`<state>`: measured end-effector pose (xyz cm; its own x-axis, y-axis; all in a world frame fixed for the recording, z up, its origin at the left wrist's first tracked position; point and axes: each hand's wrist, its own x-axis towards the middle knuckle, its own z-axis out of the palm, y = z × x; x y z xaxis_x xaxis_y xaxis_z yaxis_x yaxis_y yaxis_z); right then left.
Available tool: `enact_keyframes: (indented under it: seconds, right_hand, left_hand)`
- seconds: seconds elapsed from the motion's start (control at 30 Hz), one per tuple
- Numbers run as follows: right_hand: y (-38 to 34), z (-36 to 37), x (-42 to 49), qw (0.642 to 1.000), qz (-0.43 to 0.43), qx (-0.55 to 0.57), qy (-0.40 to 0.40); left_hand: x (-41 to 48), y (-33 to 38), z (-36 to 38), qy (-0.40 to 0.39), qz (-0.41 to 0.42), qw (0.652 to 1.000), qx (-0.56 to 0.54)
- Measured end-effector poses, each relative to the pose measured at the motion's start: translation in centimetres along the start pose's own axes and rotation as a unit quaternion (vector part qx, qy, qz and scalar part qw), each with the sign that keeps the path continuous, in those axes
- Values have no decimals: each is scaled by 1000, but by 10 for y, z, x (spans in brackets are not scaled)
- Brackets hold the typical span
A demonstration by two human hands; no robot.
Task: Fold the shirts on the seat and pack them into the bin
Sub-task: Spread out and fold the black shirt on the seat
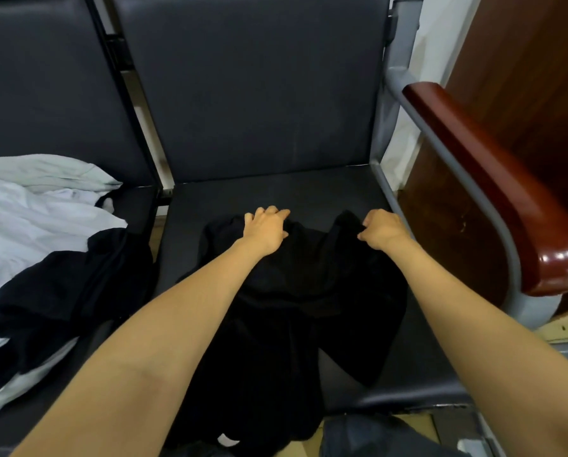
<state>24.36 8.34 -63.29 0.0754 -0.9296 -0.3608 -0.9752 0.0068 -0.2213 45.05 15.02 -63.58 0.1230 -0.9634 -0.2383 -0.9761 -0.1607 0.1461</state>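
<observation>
You are looking at a dim, softly lit scene. Light is coming from above and to the right, putting a small white glare spot on the end of the glossy wooden armrest. The black shirt is sinking into near-solid black, while the white shirts are showing their creases. The wide lens is bowing the seat back edges, and the outer margins are looking slightly soft.

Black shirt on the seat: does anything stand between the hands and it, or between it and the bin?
Nothing: the left hand rests on the black shirt, the right hand pinches it. The bin is out of view.
</observation>
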Motion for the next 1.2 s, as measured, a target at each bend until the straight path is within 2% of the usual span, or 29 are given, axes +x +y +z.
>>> enact_keyframes:
  seconds: [0.07,0.1,0.17,0.27,0.33,0.37,0.4,0.47,0.53,0.57,0.63,0.67,0.7,0.77,0.83,0.93,1.0,1.07,1.13,1.2]
  right_hand:
    - [0,-3,-3,1000,-13,11,9]
    - [0,-7,-6,999,-18,43,27]
    - [-1,-19,-15,985,-22,152,84]
    - [-6,-44,-35,929,-49,321,177]
    - [-9,-58,-53,888,-80,399,212]
    - [-10,-61,-63,876,-94,419,219]
    - [-8,-63,-73,873,-108,424,217]
    - [-1,-58,-93,890,-116,400,186]
    - [12,-44,-109,934,-101,327,107]
    - [20,-36,-118,954,-86,285,49]
    - [35,-19,-132,970,-44,230,-68]
    - [41,-10,-137,971,-22,214,-102]
    - [44,-4,-140,973,-2,201,-110]
    - [44,7,-140,979,11,198,-50]
    - [35,14,-137,973,-26,228,14]
    - [18,21,-133,976,-99,193,-20]
    - [10,27,-128,988,-105,105,-33]
    - [6,32,-123,992,-124,37,13]
    - [5,36,-117,982,-166,62,66]
    - [5,33,-117,965,-210,147,57]
  left_hand:
    - [5,0,-2,3,4,999,44]
    - [4,-2,-4,35,-2,998,45]
    - [-5,-9,-10,165,-38,986,-7]
    - [-27,-23,-33,365,-82,918,-129]
    - [-46,-33,-47,430,-57,882,-183]
    - [-58,-37,-51,441,-31,876,-191]
    - [-70,-42,-51,434,-2,881,-190]
    - [-99,-53,-39,383,56,908,-158]
    - [-132,-66,-16,321,113,936,-85]
    - [-148,-72,-4,266,127,954,-59]
    - [-174,-78,13,125,119,985,-24]
    - [-181,-78,19,72,104,992,-24]
    - [-184,-78,24,58,82,994,-41]
    - [-179,-78,25,113,36,987,-108]
    - [-167,-73,21,169,-6,976,-136]
    - [-146,-57,12,107,-30,987,-120]
    - [-131,-47,9,70,-23,988,-133]
    - [-115,-38,10,60,-1,986,-153]
    - [-102,-26,10,49,52,985,-159]
    - [-92,-11,8,10,128,982,-142]
